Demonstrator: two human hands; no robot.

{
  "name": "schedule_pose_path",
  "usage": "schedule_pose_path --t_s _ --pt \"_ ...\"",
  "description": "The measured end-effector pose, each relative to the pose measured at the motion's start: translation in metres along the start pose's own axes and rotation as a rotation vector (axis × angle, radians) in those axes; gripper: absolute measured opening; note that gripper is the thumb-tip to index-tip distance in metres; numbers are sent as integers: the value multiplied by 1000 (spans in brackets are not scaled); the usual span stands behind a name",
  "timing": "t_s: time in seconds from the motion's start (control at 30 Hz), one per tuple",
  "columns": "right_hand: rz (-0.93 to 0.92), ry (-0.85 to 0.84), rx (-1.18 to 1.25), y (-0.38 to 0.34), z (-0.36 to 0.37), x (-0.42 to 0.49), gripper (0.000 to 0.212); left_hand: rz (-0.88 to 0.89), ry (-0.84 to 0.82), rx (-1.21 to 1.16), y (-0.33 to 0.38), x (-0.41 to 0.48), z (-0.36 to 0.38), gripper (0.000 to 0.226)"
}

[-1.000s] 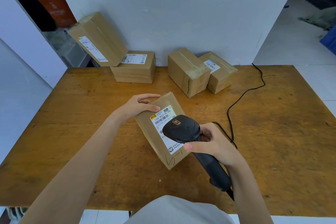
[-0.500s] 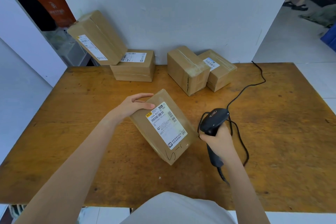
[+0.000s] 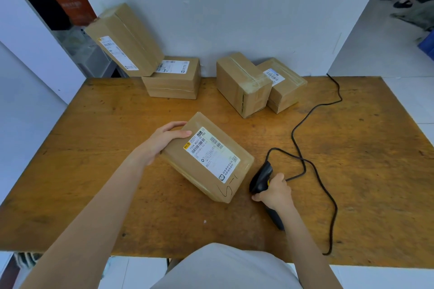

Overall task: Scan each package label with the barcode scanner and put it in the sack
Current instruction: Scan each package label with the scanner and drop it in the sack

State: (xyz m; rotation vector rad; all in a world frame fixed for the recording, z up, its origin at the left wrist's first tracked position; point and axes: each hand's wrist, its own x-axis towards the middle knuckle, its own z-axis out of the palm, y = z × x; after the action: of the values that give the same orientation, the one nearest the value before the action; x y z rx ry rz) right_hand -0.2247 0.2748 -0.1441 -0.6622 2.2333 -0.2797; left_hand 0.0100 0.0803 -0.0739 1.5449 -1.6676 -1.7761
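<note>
Looking down from the head view, the package [image 3: 206, 159] in play is a brown taped carton lying on the wooden bench [image 3: 94, 124], roughly mid-bench and just in front of the person. Its white shipping label [image 3: 211, 155] faces up with the barcodes uncovered. The carton's long axis runs diagonally, from far-left to near-right.

The left hand [image 3: 164, 138] grips the far-left corner, with the thumb laid flat on the top face and the fingers curled over the far edge. The right hand [image 3: 276, 191] is wrapped round the handle of the black barcode scanner [image 3: 260, 179], just beside the carton's near-right corner but not touching it. The scanner is held low, its head off to the side of the label rather than over it. It may be resting on the bench, though the angle leaves that unsure. Its cable [image 3: 305, 164] loops across the bench to the right and away toward the wall.

Four more cartons wait along the back:
- a tilted package [image 3: 124, 40] leaning on a flat package [image 3: 173, 80] at the left;
- an upright package [image 3: 242, 84] touching a low package [image 3: 284, 84] at the right.

No sack is in view, so I cannot tell which way it lies. Only the left hand is on the carton and the right is busy with the scanner. The left hand therefore looks better placed to lift the carton, leading with the gripped corner. A one-handed hold at one end of a long box could let the free end sag or swing.
</note>
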Motion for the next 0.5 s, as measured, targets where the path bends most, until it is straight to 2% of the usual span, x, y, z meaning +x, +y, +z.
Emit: schedule_pose_path --t_s 0.07,0.17,0.27,0.33,0.37,0.5 --pt "-25 70 7 -2 1 -5 87 3 17 -39 -3 -2 3 46" --pt "-167 241 67 -5 -3 -11 81 -1 77 -107 -10 -7 5 39" --pt "-395 347 142 -7 -6 -15 50 -24 138 -179 -18 -10 1 47" --pt "-486 320 240 -13 -5 -22 29 -36 161 -213 -23 -12 -2 54" --pt "-503 264 314 -19 -5 -28 25 -43 169 -228 -24 -14 -3 55" --pt "-558 92 453 -40 7 -47 30 -55 188 -297 -32 -28 -8 47"
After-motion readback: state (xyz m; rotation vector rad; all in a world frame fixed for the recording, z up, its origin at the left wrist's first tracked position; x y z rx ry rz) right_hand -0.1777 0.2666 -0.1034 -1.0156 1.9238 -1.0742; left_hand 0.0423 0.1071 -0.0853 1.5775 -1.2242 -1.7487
